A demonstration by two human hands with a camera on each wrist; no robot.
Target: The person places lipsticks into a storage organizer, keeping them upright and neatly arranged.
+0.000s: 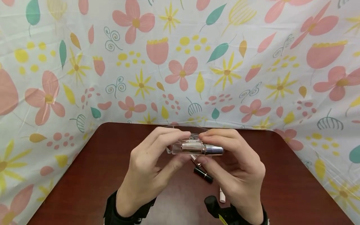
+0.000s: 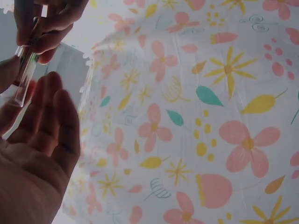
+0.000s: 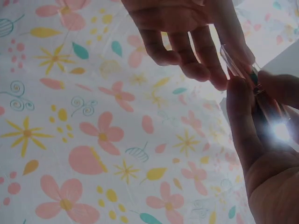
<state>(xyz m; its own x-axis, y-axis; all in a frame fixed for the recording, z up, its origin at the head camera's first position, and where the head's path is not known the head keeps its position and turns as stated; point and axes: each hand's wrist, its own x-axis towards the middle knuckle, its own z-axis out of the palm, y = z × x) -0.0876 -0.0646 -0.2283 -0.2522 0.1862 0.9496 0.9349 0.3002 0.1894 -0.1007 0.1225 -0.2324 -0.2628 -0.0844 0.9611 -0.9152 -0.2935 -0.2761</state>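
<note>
Both hands hold up a shiny silver lipstick-like tube [image 1: 192, 147] with clear plastic [image 1: 176, 147] around its left end. The tube lies level, its bluish-silver end [image 1: 213, 150] pointing right. My left hand [image 1: 150, 162] pinches the clear left end between fingers and thumb. On the other side, my right hand [image 1: 239, 165] grips the silver end, fingertips above and thumb below. In the left wrist view the clear plastic [image 2: 27, 77] slants down between the two hands. A bright glare [image 3: 281, 132] partly hides the tube in the right wrist view.
Below the hands, a black lipstick tube [image 1: 203, 175] lies on the dark reddish-brown table [image 1: 92, 178]. A white tube [image 1: 222, 196] lies nearer, partly behind the right hand, and a small silvery piece [image 1: 196, 160] shows farther back. Flower-patterned cloth [image 1: 182, 72] surrounds the table's back and sides.
</note>
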